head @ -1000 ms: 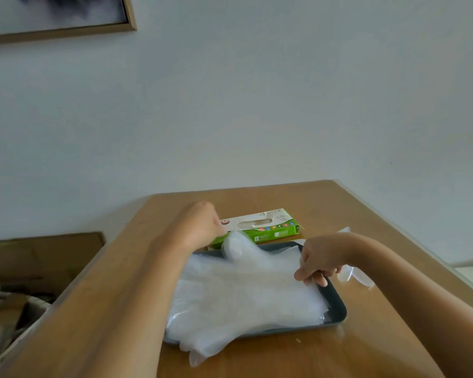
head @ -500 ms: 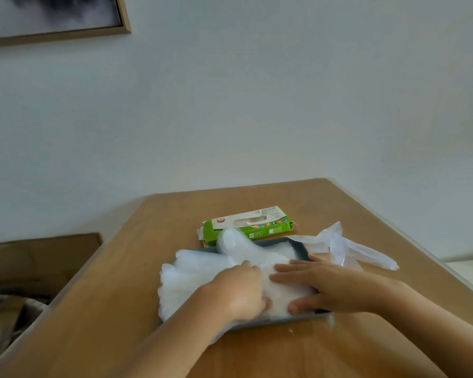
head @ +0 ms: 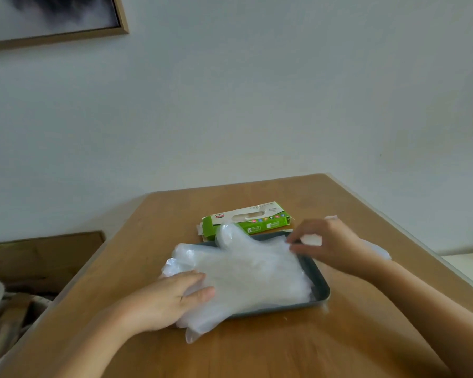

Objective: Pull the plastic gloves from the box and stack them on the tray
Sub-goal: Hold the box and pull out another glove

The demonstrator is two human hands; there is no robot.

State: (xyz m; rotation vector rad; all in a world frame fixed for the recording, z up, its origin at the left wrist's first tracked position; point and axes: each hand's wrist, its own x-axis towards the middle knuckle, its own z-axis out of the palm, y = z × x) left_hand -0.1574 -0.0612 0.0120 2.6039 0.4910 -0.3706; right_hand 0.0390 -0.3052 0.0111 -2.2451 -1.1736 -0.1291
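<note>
Open tabletop (head: 271,353) across bottom of frame and behind box (head: 246,222). Middle blocked: tray (head: 320,287) heaped with gloves (head: 251,268) overhanging its left rim; box just beyond.

Bright-ish, soft, even light with a cool grey cast on the wall (head: 257,105); source not in view. Shadows are faint and soft-edged: under the tray (head: 321,285) near rim and beneath both forearms on the table (head: 175,214). No hard glare. Stacked gloves (head: 251,271) read milky, washed out, layers hard to separate. Right hand (head: 322,244) and the loose glove (head: 377,248) it pinches are slightly motion-smeared, left hand (head: 170,298) a bit soft. Box (head: 246,222) print unreadable. Wide-angle bend: table edges splay, picture frame (head: 66,36) tilts. Bottom-left clutter (head: 6,309) dim, blurred.
</note>
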